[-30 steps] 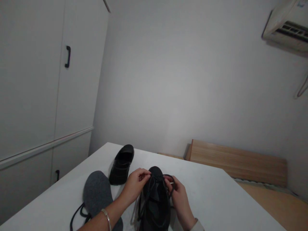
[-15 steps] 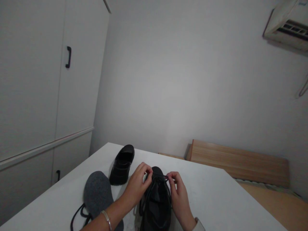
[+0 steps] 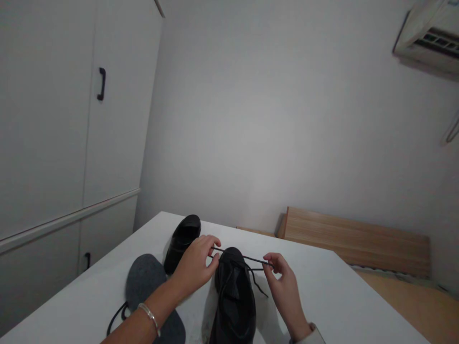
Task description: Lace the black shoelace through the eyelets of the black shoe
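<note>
A black shoe [image 3: 236, 306] lies on the white table between my hands, its far end pointing away from me. Black shoelace [image 3: 255, 259] loops stretch out to both sides of it. My left hand [image 3: 201, 260], with a bracelet at the wrist, has thumb and fingers curled on the left loop. On the right, my right hand [image 3: 281, 279] pinches the other loop between thumb and fingers. One loose lace end hangs down by the shoe's right side. A grey insole [image 3: 146, 282] lies left of the shoe, partly covered by my left forearm.
Farther back on the white table [image 3: 315, 286] stands a second black shoe [image 3: 184, 234], partly behind my left hand. A black cord [image 3: 116, 317] lies by the grey insole. A white cabinet [image 3: 118, 143] rises at left; a wooden headboard [image 3: 358, 239] stands behind the table's right side.
My hands have moved apart, left hand to the left and right hand to the right. The lace loops between them are now drawn out wide, and a lace end hangs at the right.
</note>
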A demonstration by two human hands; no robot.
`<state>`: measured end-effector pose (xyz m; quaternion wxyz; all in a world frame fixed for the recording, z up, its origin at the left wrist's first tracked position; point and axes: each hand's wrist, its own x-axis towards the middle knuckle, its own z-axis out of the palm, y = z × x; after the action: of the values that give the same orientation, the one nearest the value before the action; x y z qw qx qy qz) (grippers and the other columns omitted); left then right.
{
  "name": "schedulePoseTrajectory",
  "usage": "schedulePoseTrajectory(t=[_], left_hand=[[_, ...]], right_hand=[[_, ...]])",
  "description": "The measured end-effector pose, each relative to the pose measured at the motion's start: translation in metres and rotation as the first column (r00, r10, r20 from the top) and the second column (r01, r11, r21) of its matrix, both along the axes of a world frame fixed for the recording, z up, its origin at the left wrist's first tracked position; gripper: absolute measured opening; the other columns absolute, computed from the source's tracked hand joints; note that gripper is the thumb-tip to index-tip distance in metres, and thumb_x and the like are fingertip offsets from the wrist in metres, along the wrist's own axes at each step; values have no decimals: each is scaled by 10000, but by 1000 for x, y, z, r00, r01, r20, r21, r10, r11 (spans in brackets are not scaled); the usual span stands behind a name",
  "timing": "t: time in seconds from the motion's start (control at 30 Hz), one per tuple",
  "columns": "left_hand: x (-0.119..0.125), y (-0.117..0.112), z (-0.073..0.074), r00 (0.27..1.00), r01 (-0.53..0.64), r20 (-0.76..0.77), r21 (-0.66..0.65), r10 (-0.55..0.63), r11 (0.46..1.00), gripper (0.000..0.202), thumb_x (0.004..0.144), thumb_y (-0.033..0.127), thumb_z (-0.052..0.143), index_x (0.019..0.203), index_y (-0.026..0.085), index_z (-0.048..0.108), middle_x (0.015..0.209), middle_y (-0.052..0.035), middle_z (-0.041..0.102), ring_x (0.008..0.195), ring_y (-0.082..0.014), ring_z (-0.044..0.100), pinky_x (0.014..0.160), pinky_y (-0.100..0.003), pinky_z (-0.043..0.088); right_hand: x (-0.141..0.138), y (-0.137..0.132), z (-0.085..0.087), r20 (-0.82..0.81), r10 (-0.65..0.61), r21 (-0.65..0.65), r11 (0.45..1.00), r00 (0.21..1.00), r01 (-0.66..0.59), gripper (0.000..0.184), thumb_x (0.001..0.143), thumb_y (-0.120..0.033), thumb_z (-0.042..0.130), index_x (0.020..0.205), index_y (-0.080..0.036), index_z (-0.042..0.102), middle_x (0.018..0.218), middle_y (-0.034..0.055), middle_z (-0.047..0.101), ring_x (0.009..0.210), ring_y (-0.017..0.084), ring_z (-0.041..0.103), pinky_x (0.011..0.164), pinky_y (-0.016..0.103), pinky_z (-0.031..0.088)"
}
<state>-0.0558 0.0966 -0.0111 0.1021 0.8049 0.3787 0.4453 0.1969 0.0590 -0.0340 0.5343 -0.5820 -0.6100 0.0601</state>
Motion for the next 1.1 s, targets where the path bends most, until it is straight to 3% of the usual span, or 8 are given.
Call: schedulePoseTrajectory(t=[0.13,0.27,0.5,0.6,0.73,0.9,1.0,1.1], left_hand=[[-1,2,-6,958,-59,-282,-29,48,998,129,834,128,539,863,170,657,882,-73,633,890,-262,558,824,-395,410],[-1,7,-11,958,-78,-280,-67,56,995,95,862,175,588,862,176,683,871,-69,636,898,-264,556,824,-391,411],[3,7,-4,980,26,197,-84,-9,996,67,779,146,547,761,174,605,871,-51,590,884,-228,571,834,-366,434],[3,7,1,897,160,435,-152,-80,975,57,791,204,514,760,183,557,799,-33,604,819,-211,602,795,-345,470],[0,9,6,713,302,695,-194,-87,933,129,841,301,522,773,203,473,693,9,614,681,-173,619,729,-320,519],[-7,7,11,662,48,749,-86,32,995,163,874,351,560,860,200,500,585,64,493,500,-109,486,491,-197,394],[-10,3,17,596,-62,800,-40,69,997,223,881,405,579,908,191,523,692,30,533,547,-105,499,485,-189,386],[-12,-3,22,544,-134,835,-7,80,991,259,880,426,594,964,189,534,782,-6,580,647,-130,570,539,-201,441]], right_hand=[[0,3,-8,14,66,-95,993,998,-65,207,769,-342,606,838,-185,722,773,47,698,686,220,589,651,324,432],[-3,3,-10,11,105,-143,984,994,-102,165,712,-320,656,752,-200,761,693,37,693,647,221,589,631,320,429],[1,-1,2,-87,-4,-1,1000,996,4,193,737,-364,633,766,-197,725,862,74,662,822,251,591,719,353,450],[4,-3,5,-179,-62,71,995,982,75,233,771,-402,599,835,-188,666,936,80,643,867,249,594,714,355,473],[2,-8,10,-341,-79,171,975,937,144,254,861,-429,542,952,-193,567,883,34,625,745,188,599,651,321,493],[-8,-19,21,-596,113,341,932,795,123,264,898,-448,586,980,-225,470,958,34,687,577,136,608,550,297,497],[-12,-25,28,-625,167,432,888,762,159,293,891,-454,615,994,-230,457,849,11,712,638,160,656,635,327,525],[-15,-30,36,-608,206,556,800,767,226,282,890,-417,637,1013,-234,462,805,-19,702,703,148,655,700,316,513]])
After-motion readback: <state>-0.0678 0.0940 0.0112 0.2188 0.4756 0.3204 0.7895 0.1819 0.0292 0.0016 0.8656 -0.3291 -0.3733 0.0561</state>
